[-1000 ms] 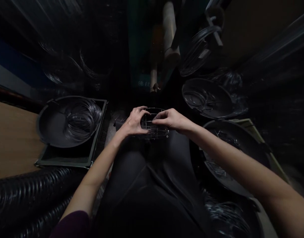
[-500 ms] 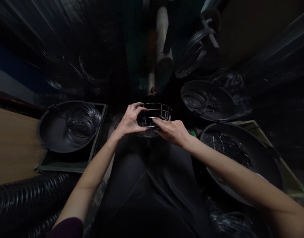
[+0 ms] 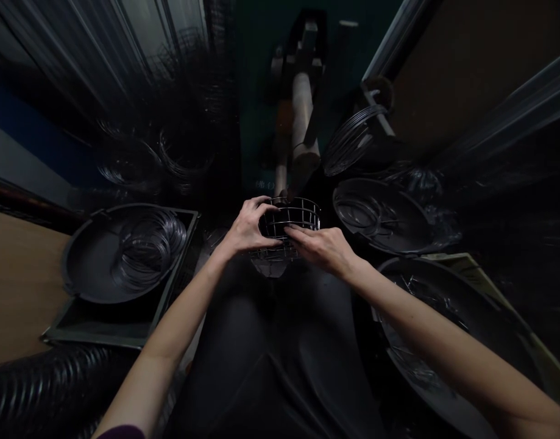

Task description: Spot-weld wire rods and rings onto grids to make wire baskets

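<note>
Left hand point(image 3: 247, 231) curling round our wire basket point(image 3: 292, 214), frame centre.
We are steadying it while right hand point(image 3: 323, 247) is pinching front wires.

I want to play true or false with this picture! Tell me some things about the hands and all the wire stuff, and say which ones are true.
1. The left hand and the right hand are both on a round wire basket. True.
2. The wire basket sits on the wooden table. False: it is in the hands, over the person's lap.
3. The dark pan on the left holds a coil of wire rings. True.
4. The left hand is reaching into that pan. False: it grips the basket's side.
5. A ribbed black hose lies at the lower left. True.
</note>
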### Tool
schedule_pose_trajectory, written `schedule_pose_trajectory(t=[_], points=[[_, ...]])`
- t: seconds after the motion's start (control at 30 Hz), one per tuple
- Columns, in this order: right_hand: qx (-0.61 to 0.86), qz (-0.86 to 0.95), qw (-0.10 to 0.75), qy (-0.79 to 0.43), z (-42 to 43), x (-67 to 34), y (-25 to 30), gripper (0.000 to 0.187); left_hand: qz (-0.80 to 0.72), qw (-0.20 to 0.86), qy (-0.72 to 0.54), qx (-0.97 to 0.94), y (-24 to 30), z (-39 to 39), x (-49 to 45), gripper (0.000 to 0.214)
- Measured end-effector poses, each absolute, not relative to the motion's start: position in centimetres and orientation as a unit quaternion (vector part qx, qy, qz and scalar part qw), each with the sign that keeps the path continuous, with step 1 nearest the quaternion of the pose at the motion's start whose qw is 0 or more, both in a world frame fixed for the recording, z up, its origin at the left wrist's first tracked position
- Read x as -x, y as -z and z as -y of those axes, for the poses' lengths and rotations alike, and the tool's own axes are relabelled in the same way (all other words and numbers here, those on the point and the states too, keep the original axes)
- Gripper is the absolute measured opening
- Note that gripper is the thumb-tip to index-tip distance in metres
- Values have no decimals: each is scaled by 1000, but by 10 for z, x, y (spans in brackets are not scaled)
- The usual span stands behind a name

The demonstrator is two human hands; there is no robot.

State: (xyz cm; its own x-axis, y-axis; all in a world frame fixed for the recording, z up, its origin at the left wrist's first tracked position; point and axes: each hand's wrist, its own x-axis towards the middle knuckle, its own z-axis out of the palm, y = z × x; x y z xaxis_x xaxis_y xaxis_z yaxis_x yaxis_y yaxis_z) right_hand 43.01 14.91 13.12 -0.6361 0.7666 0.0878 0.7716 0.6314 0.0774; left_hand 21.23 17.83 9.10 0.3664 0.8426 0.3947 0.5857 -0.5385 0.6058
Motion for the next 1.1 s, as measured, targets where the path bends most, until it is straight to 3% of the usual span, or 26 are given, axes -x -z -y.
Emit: schedule_pose_trajectory(t=[0.37, 0.87, 1.1], points=[[429, 901, 27, 62, -166, -428, -135, 36, -447, 182, -341, -807, -95, -198, -212, 67], [533, 820, 202, 43, -179, -432, -119, 23, -465, 193, -335, -796, -100, -230, -210, 66], [546, 803, 239, -17, -192, -433, -114, 19, -451, 193, -314, -813, -105, -243, -207, 65]])
